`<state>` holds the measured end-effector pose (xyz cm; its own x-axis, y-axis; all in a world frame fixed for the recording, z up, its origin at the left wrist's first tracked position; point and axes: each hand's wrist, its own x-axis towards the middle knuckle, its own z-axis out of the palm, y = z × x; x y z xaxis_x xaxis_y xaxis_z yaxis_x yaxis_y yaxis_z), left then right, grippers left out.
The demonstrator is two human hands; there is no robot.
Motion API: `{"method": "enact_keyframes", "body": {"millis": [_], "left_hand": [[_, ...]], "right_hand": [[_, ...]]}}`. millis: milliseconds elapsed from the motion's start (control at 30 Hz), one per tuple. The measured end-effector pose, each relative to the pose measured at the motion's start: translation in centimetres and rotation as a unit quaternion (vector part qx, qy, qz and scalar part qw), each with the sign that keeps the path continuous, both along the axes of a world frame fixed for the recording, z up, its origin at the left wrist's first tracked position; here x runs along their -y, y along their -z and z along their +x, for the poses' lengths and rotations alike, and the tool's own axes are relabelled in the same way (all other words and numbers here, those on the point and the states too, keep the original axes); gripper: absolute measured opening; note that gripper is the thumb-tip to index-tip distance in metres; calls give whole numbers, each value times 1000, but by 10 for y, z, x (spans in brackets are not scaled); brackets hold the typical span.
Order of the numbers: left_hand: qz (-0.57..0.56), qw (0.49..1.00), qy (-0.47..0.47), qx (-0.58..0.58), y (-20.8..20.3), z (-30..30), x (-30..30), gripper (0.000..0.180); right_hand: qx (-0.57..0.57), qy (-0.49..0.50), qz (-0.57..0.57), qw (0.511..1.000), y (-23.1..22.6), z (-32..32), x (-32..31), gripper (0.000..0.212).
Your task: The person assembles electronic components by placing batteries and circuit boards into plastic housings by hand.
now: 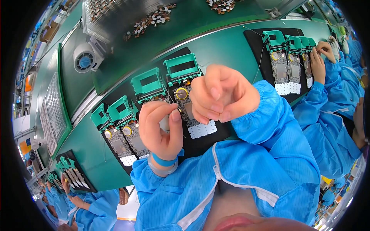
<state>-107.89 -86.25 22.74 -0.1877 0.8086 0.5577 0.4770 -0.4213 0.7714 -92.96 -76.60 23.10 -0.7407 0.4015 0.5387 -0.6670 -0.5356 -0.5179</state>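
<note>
My left hand [160, 131] wears a blue wristband, and its thumb and forefinger are pinched at the edge of a circuit board [187, 109]. Whatever lies between those fingertips is too small to tell. Over the right side of the same board hovers my right hand [227, 94], fingers curled and thumb pressed to a fingertip; any held thing is hidden. The board has a yellow-rimmed round part [181, 93], a white perforated end [203, 130] and a green plastic frame [182, 66] at its far end. Beside it stand more boards with green frames [148, 81], partly behind my left hand.
A black mat [221, 133] lies under the boards on the green bench [227, 46]. A small white fan [85, 57] stands at the far left, near a clear tray [54, 111]. Loose small parts [152, 21] lie farther back. Co-workers' hands [320, 59] work at the right.
</note>
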Motion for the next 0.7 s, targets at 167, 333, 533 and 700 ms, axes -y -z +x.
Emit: {"method": "enact_keyframes", "body": {"millis": [167, 333, 533, 700], "left_hand": [[2, 1000, 0, -5, 0, 0, 0, 8], [-3, 1000, 1, -3, -1, 1, -1, 9], [15, 1000, -16, 8, 1, 1, -2, 9], [-7, 1000, 2, -3, -1, 1, 1, 8]], "right_hand": [[-5, -3, -1, 1000, -1, -1, 1, 44], [1, -2, -5, 1000, 0, 0, 2, 42], [0, 7, -5, 1000, 0, -1, 3, 41], [5, 12, -6, 1000, 0, -1, 4, 39]]}}
